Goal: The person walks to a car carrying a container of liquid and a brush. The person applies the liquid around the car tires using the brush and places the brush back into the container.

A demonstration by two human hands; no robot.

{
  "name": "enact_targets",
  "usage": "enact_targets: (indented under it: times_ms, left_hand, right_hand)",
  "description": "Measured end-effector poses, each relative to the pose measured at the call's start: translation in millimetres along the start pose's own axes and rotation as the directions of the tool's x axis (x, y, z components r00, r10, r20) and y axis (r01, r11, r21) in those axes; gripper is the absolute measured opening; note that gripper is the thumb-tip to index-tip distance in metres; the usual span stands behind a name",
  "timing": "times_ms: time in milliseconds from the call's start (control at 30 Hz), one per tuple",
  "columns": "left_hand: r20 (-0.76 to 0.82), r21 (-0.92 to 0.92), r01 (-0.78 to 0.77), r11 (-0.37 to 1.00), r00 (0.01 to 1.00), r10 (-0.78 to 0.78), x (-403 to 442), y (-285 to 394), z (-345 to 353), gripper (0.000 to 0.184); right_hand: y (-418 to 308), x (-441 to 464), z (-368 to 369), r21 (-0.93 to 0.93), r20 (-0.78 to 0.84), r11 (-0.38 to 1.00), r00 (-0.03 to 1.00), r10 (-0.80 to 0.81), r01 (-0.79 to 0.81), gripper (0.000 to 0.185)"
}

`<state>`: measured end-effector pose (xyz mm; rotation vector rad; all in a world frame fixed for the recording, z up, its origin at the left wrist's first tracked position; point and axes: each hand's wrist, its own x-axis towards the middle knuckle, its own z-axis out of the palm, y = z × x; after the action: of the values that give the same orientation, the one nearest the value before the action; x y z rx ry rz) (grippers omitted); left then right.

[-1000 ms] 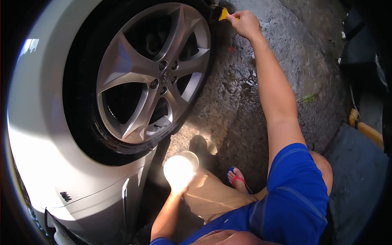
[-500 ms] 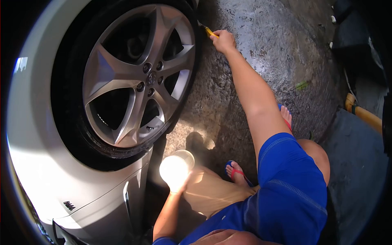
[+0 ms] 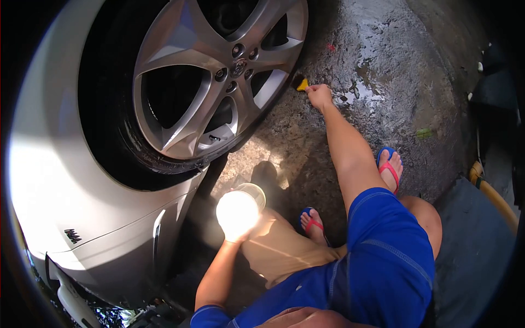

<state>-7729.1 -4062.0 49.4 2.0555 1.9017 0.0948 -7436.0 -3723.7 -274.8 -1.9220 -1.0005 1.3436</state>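
My right hand [image 3: 319, 96] is closed on a small yellow-handled brush [image 3: 303, 85], at the lower right edge of the black tire [image 3: 121, 143]. Its dark end points at the tire's side; whether it touches the rubber I cannot tell. Inside the tire sits a silver spoked alloy wheel [image 3: 191, 128] with lug nuts around a centre cap. Low in front of my body, my left hand [image 3: 236, 235] grips a round cup [image 3: 255, 192]. Strong sunlight bleaches out the cup and most of those fingers, so its contents are hidden.
The white car body [image 3: 109, 218] fills the left side, curving around the tire. Wet, rough concrete [image 3: 372, 71] lies to the right, with a green leaf [image 3: 424, 133] on it. A yellow pipe [image 3: 495, 199] and dark grey sheet [image 3: 465, 246] are at the far right.
My right hand has brought the brush down and nearer to me along the tire's edge. The view has shifted, putting the wheel higher and farther right. My left hand still holds the cup.
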Motion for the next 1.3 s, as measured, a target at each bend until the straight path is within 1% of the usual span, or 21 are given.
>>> enact_targets:
  times_ms: [133,167,267,300,400,500,600,700,733,800,833,867,933,1000,1033,1067,1133,1167,1200,1267,1300]
  left_hand:
    - [-0.031,0.032,-0.155,0.987,0.987,0.156,12,2,-5,0.086]
    - [-0.032,0.065,-0.154,0.986,0.987,0.156,14,8,-6,0.084]
    - [-0.125,0.039,-0.230,0.972,0.964,0.233,11,-1,-1,0.081]
    - [-0.184,0.016,-0.269,0.963,0.946,0.267,11,-6,1,0.080]
    - [-0.151,-0.045,-0.207,0.977,0.968,0.198,7,-7,-5,0.081]
    - [-0.148,0.108,-0.209,0.972,0.963,0.224,4,-6,-11,0.078]
    - [-0.325,-0.215,-0.289,0.933,0.922,0.211,-14,-38,3,0.073]
    - [-0.388,-0.445,-0.226,0.866,0.921,0.041,-25,-50,13,0.069]
    - [-0.388,-0.416,-0.206,0.886,0.921,0.032,-24,-50,12,0.068]
    - [-0.384,-0.359,-0.156,0.920,0.923,0.007,-27,-48,9,0.065]
    - [-0.370,-0.510,-0.125,0.851,0.925,-0.086,-30,-48,16,0.071]
    - [-0.353,-0.648,-0.102,0.755,0.918,-0.178,-32,-49,23,0.077]
    - [-0.264,-0.887,-0.111,0.449,0.919,-0.293,-36,-56,32,0.085]
    - [-0.119,-0.923,0.039,0.383,0.917,-0.381,-34,-58,31,0.085]
    - [-0.088,-0.959,0.030,0.283,0.913,-0.397,-33,-58,30,0.081]
    - [-0.057,-0.983,0.020,0.180,0.909,-0.413,-32,-58,30,0.076]
    - [-0.086,-0.973,-0.165,-0.163,0.909,-0.408,-28,-53,29,0.058]
    - [-0.165,-0.975,-0.205,-0.085,0.927,-0.336,-28,-53,28,0.062]
    - [-0.237,-0.969,-0.248,-0.009,0.938,-0.254,-25,-54,24,0.066]
    - [-0.141,-0.981,-0.174,-0.086,0.944,-0.298,-24,-52,20,0.075]
    - [0.041,-0.966,-0.067,-0.249,0.915,-0.402,-26,-51,20,0.080]
  right_hand:
    - [23,-35,34,-0.009,0.273,1.000,0.962,0.007,-0.005,0.029]
    - [32,-36,47,0.017,0.276,0.998,0.959,-0.058,0.056,0.028]
    - [22,-69,52,0.315,0.156,0.937,0.982,0.109,-0.154,0.026]
    - [34,-70,75,0.318,0.113,0.939,0.989,0.098,-0.130,0.023]
    - [21,-107,100,0.171,0.404,0.979,0.914,0.031,-0.109,0.024]
    - [19,-128,123,0.191,0.399,0.970,0.915,0.060,-0.147,0.027]
    - [9,-143,109,0.405,0.331,0.855,0.924,0.192,-0.323,0.031]
    - [-4,-175,130,0.262,0.516,0.927,0.851,0.100,-0.268,0.033]
    - [-12,-189,139,0.173,0.585,0.963,0.808,0.070,-0.209,0.035]
    - [-45,-234,144,0.243,0.695,0.922,0.717,0.052,-0.302,0.031]
    - [-82,-260,135,0.120,0.712,0.964,0.697,0.084,-0.238,0.027]
    - [-90,-270,136,0.108,0.775,0.983,0.632,0.012,-0.150,0.025]
    - [-148,-305,107,0.163,0.841,0.965,0.540,-0.027,-0.206,0.026]
    - [-193,-334,69,0.263,0.861,0.938,0.494,-0.123,-0.224,0.028]
    - [-204,-343,60,0.314,0.864,0.918,0.473,-0.171,-0.242,0.029]
    - [-207,-345,57,0.342,0.852,0.917,0.479,-0.211,-0.205,0.029]
    - [-207,-339,49,0.400,0.821,0.906,0.494,-0.286,-0.140,0.030]
    - [-197,-331,54,0.392,0.802,0.919,0.507,-0.317,-0.046,0.029]
    - [-176,-321,61,0.363,0.815,0.929,0.508,-0.280,-0.070,0.029]
    - [-148,-304,69,0.304,0.835,0.948,0.506,-0.215,-0.098,0.028]
    - [-143,-300,68,0.271,0.844,0.957,0.504,-0.184,-0.105,0.027]
